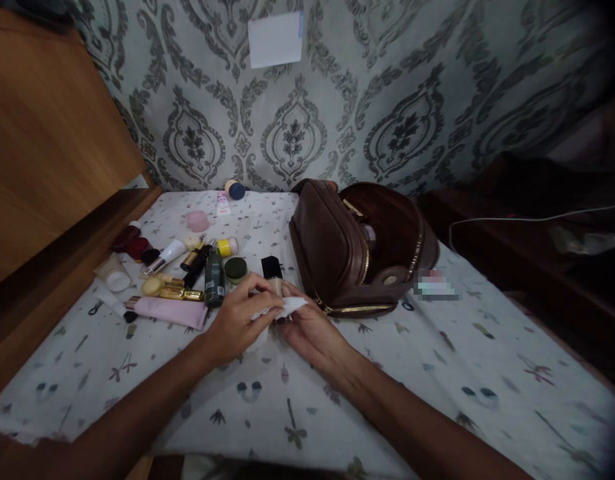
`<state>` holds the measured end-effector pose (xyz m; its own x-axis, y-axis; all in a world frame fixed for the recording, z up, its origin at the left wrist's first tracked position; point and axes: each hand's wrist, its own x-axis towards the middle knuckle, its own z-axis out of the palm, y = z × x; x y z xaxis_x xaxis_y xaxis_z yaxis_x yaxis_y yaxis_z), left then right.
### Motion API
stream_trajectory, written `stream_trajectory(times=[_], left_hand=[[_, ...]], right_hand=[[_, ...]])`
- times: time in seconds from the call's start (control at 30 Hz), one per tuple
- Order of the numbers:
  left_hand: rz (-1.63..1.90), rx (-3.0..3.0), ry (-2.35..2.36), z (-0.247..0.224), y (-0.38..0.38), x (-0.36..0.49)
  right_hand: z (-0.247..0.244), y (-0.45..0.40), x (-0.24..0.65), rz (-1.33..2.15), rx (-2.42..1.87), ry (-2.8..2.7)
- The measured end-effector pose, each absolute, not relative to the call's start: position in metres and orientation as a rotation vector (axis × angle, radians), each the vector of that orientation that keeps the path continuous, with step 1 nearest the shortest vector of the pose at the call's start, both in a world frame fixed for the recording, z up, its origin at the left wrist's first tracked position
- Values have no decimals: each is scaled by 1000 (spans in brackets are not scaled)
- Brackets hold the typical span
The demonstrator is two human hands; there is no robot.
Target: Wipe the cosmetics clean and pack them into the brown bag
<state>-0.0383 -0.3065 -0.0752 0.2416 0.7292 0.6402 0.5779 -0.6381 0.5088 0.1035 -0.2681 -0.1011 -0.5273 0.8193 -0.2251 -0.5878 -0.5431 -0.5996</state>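
- Near the centre of the frame, a small bottle with a square black cap and a beige body (272, 270) is between the two hands, capped end pointing toward the top of the frame.
- The right hand (310, 330) curls around the bottle's lower part from the right; this grip is closed on it, probably to keep it steady.
- The left hand (240, 317) pinches a crumpled, thin white tissue (291, 306) against the bottle; its grip is narrow, thumb and fingers close together, seemingly to press the tissue onto the surface.
- Both forearms enter from the lower corners, which lets the hands meet in front of the body.
- Right of centre, an unzipped brown leather bag with gold zips (332, 233) sits with its flap spread, likely leaving the inside reachable.
- Left of centre, a dark green tube (214, 283), a round dark green lidded jar (236, 269) and a long pale pink tube (170, 312) lie grouped on the printed white cloth (287, 427), apparently for easy reach.
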Motion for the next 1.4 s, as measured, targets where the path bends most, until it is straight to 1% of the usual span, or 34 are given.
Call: stream_trajectory(times=[0.17, 0.3, 0.43, 0.63, 0.77, 0.93, 1.07, 1.17, 1.27, 1.4], left_hand=[[1246, 2434, 1189, -71, -312, -33], [1249, 2424, 1185, -73, -313, -33], [1382, 2322, 1262, -76, -310, -36], [1639, 1974, 1619, -68, -301, -48], [1684, 1908, 1702, -65, -297, -54], [1610, 2108, 1604, -72, -299, -48], [1534, 2324, 1438, -78, -305, -39], [1466, 2429, 1321, -80, -310, -33], [1374, 2505, 1227, -80, -316, -27], [1329, 2552, 1144, -81, -319, -23]], right_hand=[[-102, -265, 107, 2144, -593, -560], [-101, -264, 108, 2195, -582, -494], [-98, -266, 108, 2215, -645, -428], [-94, -272, 109, 2217, -731, -489], [-91, -276, 108, 2242, -695, -542], [-92, -275, 105, 2247, -629, -500], [-96, -271, 102, 2197, -653, -381], [-99, -269, 103, 2222, -577, -310], [-98, -267, 107, 2299, -486, -328], [-95, -266, 113, 2307, -492, -445]])
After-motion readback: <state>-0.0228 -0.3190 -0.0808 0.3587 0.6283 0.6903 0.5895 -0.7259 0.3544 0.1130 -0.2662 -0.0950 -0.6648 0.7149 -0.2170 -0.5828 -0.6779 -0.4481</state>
